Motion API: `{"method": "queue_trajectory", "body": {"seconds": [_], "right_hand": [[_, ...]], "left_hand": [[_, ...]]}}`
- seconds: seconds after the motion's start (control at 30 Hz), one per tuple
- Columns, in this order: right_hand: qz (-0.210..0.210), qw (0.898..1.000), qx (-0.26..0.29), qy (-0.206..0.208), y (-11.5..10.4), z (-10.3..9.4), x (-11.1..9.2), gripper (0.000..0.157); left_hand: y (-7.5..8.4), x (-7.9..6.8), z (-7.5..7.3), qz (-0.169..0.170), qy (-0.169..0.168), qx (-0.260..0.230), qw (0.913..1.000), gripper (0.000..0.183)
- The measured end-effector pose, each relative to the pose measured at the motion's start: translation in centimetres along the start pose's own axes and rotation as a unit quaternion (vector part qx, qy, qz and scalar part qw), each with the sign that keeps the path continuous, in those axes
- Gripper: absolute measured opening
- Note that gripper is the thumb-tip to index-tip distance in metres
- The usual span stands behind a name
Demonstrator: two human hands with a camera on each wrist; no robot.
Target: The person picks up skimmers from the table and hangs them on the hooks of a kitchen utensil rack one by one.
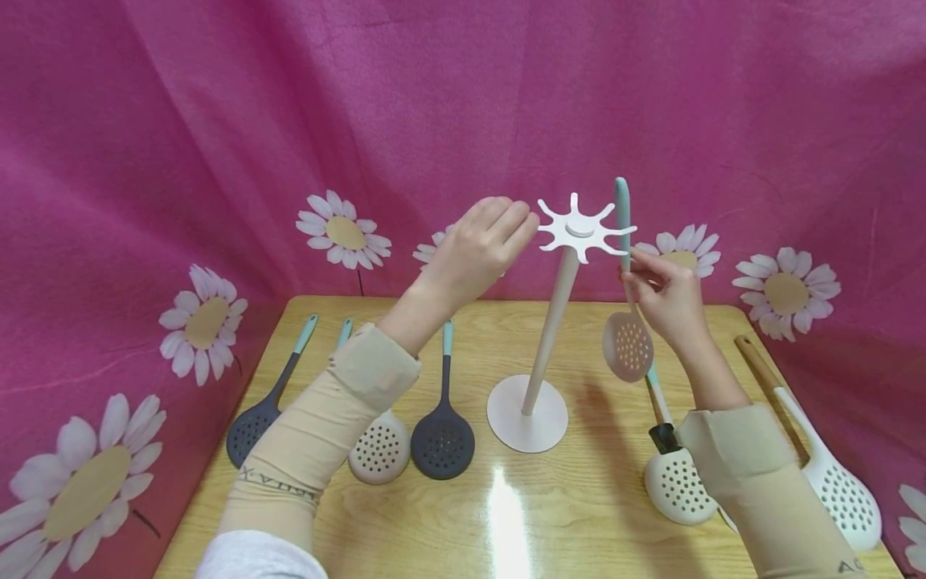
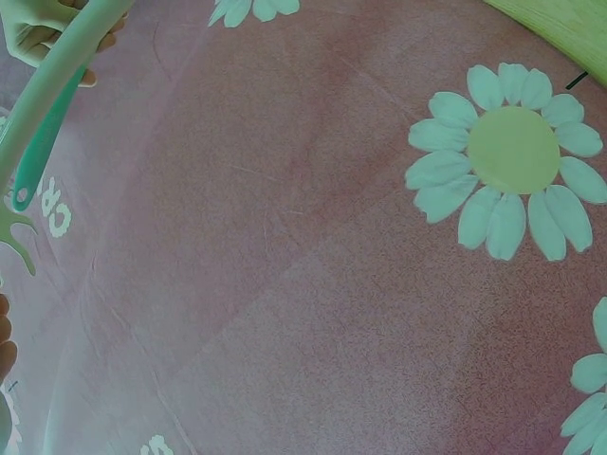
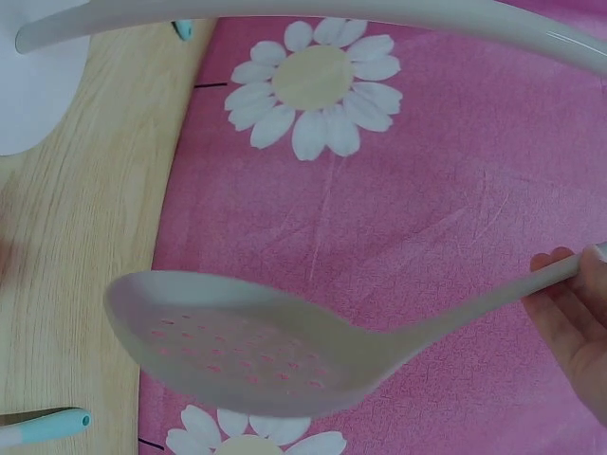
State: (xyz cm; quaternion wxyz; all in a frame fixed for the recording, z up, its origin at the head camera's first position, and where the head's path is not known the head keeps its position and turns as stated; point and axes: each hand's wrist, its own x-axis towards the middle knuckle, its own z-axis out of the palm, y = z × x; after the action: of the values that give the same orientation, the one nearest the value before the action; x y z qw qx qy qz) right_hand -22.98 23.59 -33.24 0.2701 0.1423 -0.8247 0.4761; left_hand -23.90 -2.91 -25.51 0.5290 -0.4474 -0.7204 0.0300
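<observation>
A white utensil rack (image 1: 579,227) with several hooked arms stands on a pole over a round base. At its left side, my left hand (image 1: 481,245) has its fingers curled at the tip of one arm and seems to pinch it; the fingertips are partly hidden. On the right, my right hand (image 1: 667,293) pinches a skimmer (image 1: 628,347) where its mint handle meets the pale neck. The skimmer hangs head down, its handle rising beside the rack's right arms. In the right wrist view, the perforated skimmer head (image 3: 237,341) shows large, with fingers (image 3: 569,313) on its neck.
On the wooden table (image 1: 579,482) left of the rack lie a dark skimmer (image 1: 249,430), a pale skimmer (image 1: 379,450) and another dark skimmer (image 1: 443,442). Right of it lie a cream skimmer (image 1: 678,486) and a white one with wooden handle (image 1: 842,498). Pink flowered cloth (image 1: 448,104) surrounds the table.
</observation>
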Motion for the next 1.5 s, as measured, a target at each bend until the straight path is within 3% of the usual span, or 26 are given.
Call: {"method": "queue_trajectory", "body": {"seconds": [0.3, 0.47, 0.67, 0.9, 1.27, 1.5], "right_hand": [[-0.042, 0.999, -0.028, 0.019, -0.1, 0.2, -0.2, 0.032], [-0.061, 0.997, -0.031, 0.021, -2.0, 0.1, -0.5, 0.035], [-0.072, 0.996, -0.044, 0.031, 0.0, 0.3, -0.5, 0.039], [-0.086, 0.994, -0.060, 0.037, 0.4, 0.5, -0.6, 0.036], [-0.079, 0.996, -0.029, 0.015, 0.3, 1.1, -1.0, 0.044], [-0.110, 0.993, -0.027, 0.022, -1.6, 1.7, -1.5, 0.040]], "left_hand": [[-0.1, -0.1, 0.1, -0.002, -0.002, 0.003, 1.0000, 0.017], [-0.1, 0.0, 0.1, -0.004, -0.001, 0.002, 1.0000, 0.016], [0.0, 0.1, 0.0, -0.005, 0.007, 0.009, 0.9999, 0.017], [0.0, 0.0, 0.0, -0.008, 0.011, 0.026, 0.9996, 0.017], [0.0, -0.1, 0.2, -0.009, 0.017, 0.054, 0.9984, 0.017], [0.0, -0.1, 0.2, -0.009, 0.016, 0.058, 0.9982, 0.017]]}}
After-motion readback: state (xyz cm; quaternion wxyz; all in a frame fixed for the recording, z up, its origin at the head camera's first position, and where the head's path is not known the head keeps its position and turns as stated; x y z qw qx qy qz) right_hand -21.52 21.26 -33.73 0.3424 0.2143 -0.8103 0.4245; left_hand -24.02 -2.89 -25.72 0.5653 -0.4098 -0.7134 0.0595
